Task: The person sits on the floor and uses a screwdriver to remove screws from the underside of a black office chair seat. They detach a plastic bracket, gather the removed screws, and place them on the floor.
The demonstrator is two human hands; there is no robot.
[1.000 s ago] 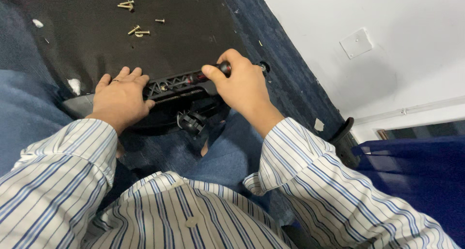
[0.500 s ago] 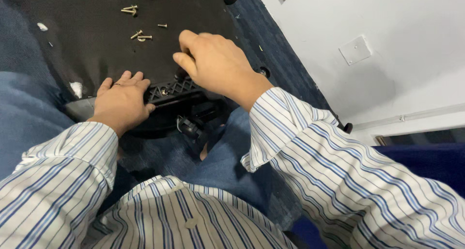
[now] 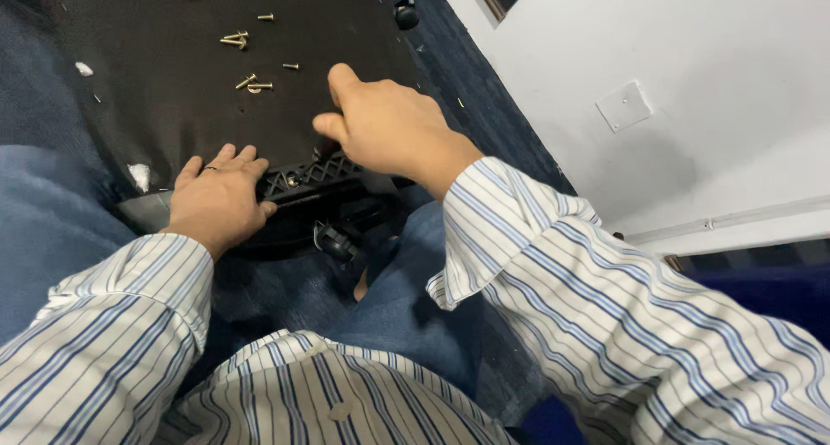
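Observation:
A black fabric-covered panel (image 3: pixel 156 73) lies on the floor in front of my knees. A black ribbed plastic bracket (image 3: pixel 307 175) sits along its near edge. My left hand (image 3: pixel 216 198) lies flat on the panel, thumb against the bracket's left end, a ring on one finger. My right hand (image 3: pixel 389 125) hovers palm down over the bracket's right end, index finger stretched toward several loose brass screws (image 3: pixel 251 84). Its palm is hidden, and the dark-handled tool it held a second ago is not visible.
A black plastic wheel-like part (image 3: pixel 337 242) hangs under the bracket between my jeans-clad legs. A small black knob (image 3: pixel 405 12) lies on the dark blue carpet (image 3: pixel 501 125). A white wall (image 3: pixel 692 82) with a square cover plate (image 3: pixel 624 106) runs along the right.
My right hand left the bracket's right end, where it gripped a dark-handled tool, and moved up and left over the panel toward the screws. The left hand stayed put.

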